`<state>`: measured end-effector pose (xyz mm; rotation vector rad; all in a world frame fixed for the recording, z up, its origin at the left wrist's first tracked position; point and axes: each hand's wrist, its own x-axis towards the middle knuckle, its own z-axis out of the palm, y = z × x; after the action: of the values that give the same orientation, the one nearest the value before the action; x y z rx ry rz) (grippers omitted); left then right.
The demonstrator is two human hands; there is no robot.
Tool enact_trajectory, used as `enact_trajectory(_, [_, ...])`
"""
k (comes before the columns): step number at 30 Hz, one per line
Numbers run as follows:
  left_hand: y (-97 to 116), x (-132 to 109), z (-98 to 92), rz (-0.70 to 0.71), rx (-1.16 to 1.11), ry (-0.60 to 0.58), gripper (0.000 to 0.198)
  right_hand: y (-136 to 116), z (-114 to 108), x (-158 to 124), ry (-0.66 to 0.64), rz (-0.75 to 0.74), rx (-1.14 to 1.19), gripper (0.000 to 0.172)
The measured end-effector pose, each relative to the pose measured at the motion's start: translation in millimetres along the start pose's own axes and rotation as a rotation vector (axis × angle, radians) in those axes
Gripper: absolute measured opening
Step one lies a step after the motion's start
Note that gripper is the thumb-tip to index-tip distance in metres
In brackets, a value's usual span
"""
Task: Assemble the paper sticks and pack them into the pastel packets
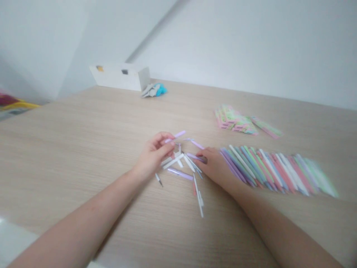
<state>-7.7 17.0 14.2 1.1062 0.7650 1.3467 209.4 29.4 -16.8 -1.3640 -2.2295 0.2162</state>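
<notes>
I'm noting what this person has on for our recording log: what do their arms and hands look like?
The left forearm and right forearm are bare, with no sleeves in view. The left hand and right hand wear no gloves, and neither wrist shows a watch, band or cable.

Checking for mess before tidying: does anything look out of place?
Yes: white and lilac pen parts lie jumbled between the left hand and right hand, unlike the neat fanned row of pastel pens.

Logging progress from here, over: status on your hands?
Left hand pinching lilac pen. Right hand touching second lilac pen. Loose pen parts between hands.
</notes>
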Motion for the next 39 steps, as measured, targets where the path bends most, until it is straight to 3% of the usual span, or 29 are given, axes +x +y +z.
enact_trajectory(4, [-7,2,-5.5,0.027,0.172,0.016,0.017,-4,0,1,-0.007,0.042,0.027,0.011])
enact_trajectory(8, [-8,1,-5.2,0.031,0.294,0.016,0.020,-9,-6,4,-0.019,0.125,0.381,0.015])
enact_trajectory(11, [-5,-2,-2.1,0.018,0.334,-0.007,0.021,-16,-11,4,-0.062,0.091,0.674,0.019])
enact_trajectory(15, [-4,-5,0.2,-0.005,0.323,-0.111,0.024,-23,-14,1,-0.098,0.081,0.817,0.021])
enact_trajectory(20, [-4,-7,1.0,-0.018,0.331,-0.224,0.025,-25,-13,0,-0.094,0.061,0.812,0.021])
enact_trajectory(26, [-2,-7,3.2,-0.028,0.346,-0.233,0.021,-27,-11,-1,-0.092,0.066,0.736,0.017])
enact_trajectory(29, [-3,-5,2.2,-0.023,0.360,-0.150,0.022,-27,-11,0,-0.083,0.112,0.679,0.017])
enact_trajectory(33, [-4,-1,0.3,0.005,0.397,0.006,0.024,-21,-12,4,-0.057,0.290,0.527,0.022])
enact_trajectory(36, [-2,0,0.6,0.010,0.413,0.041,0.024,-11,-12,5,-0.052,0.415,0.446,0.029])
enact_trajectory(39, [-1,-1,1.5,0.000,0.417,0.050,0.024,-4,-10,6,-0.071,0.438,0.433,0.030])
